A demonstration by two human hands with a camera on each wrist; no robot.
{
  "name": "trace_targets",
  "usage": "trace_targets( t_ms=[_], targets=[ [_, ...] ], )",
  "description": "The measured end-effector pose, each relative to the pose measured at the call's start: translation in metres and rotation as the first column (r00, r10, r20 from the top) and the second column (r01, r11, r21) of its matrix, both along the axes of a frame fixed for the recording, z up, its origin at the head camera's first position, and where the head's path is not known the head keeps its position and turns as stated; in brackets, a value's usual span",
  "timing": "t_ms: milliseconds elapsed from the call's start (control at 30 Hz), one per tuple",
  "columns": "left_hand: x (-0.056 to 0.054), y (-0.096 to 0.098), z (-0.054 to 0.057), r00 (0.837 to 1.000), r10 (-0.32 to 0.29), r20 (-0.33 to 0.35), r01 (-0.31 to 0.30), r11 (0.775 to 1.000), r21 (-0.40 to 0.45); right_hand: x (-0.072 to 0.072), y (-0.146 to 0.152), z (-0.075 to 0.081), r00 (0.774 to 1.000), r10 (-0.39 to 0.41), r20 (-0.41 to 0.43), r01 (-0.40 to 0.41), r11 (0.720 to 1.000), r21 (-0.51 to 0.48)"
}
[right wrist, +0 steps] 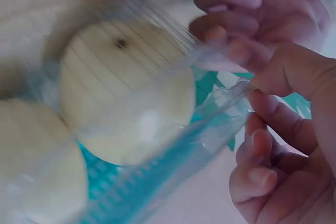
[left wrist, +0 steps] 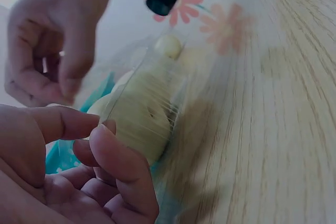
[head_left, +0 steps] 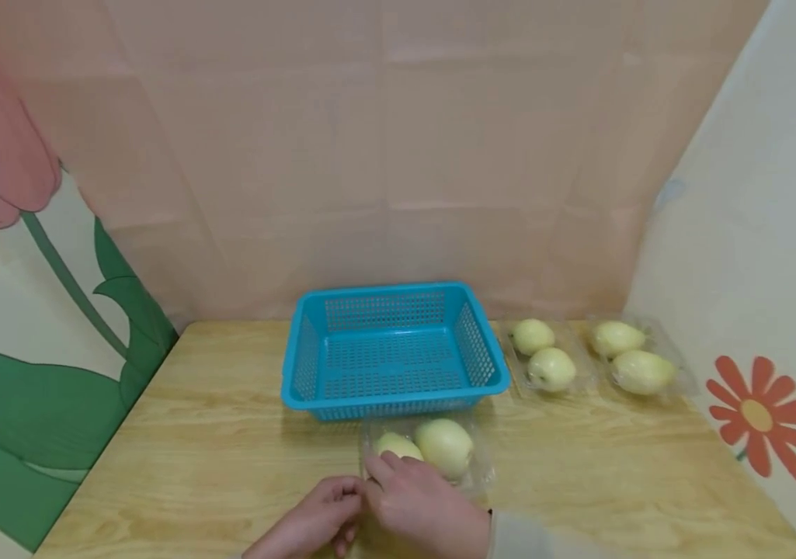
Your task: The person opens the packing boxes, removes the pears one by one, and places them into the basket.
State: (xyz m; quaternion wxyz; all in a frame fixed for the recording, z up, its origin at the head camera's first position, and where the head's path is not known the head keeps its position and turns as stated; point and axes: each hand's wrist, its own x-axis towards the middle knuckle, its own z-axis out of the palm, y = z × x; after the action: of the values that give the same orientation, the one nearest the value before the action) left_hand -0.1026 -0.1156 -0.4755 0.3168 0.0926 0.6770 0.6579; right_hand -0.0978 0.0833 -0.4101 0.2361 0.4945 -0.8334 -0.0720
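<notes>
A clear plastic clamshell box (head_left: 483, 472) with two pale yellow pears (head_left: 445, 446) lies in front of the blue basket. My left hand (head_left: 317, 519) is at the box's near left corner, thumb and index finger pinching its thin plastic edge in the left wrist view. Beside it, my right hand (head_left: 425, 505) reaches over the near side and covers part of one pear. In the right wrist view, the right thumb and index finger pinch a crinkled corner of the clear plastic (right wrist: 223, 98). Ribbed plastic stretches over a pear (right wrist: 128, 93) there.
A blue perforated basket (head_left: 391, 404) stands behind the box, with nothing visible inside. Two more clear boxes, one holding pears (head_left: 551, 369) and another holding pears (head_left: 642, 373), sit at the back right. The wooden table (head_left: 216, 435) meets a pink cloth backdrop (head_left: 384, 155).
</notes>
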Motion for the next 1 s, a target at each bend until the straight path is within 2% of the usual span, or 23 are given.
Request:
trace_targets(
  t_ms=[200,433,567,767,867,1000],
  targets=[
    [0.000,0.004,-0.003,0.999,0.019,-0.044,-0.020,0.999,-0.028,0.003,0.013,-0.018,0.999,-0.002,0.044,0.007,0.992,-0.124],
    [0.002,-0.001,0.000,0.998,0.013,-0.065,-0.014,1.000,-0.024,0.001,0.034,-0.033,1.000,-0.024,-0.008,0.021,0.960,-0.281],
    [0.001,-0.004,-0.001,0.997,0.012,-0.075,-0.014,0.999,-0.035,0.000,0.050,-0.037,0.998,-0.061,-0.008,0.056,0.949,-0.310],
    [0.001,-0.013,-0.003,0.998,0.033,-0.055,-0.036,0.998,-0.050,-0.003,0.072,-0.043,0.996,-0.072,-0.061,0.046,0.937,-0.346],
    [0.001,-0.016,-0.002,0.999,0.004,-0.048,-0.007,0.998,-0.056,-0.005,0.078,-0.046,0.992,-0.081,-0.092,0.041,0.926,-0.375],
    [0.001,-0.017,0.000,0.999,-0.026,-0.028,0.024,0.998,-0.054,-0.003,0.080,-0.048,0.988,-0.126,-0.090,0.080,0.914,-0.397]
  ],
)
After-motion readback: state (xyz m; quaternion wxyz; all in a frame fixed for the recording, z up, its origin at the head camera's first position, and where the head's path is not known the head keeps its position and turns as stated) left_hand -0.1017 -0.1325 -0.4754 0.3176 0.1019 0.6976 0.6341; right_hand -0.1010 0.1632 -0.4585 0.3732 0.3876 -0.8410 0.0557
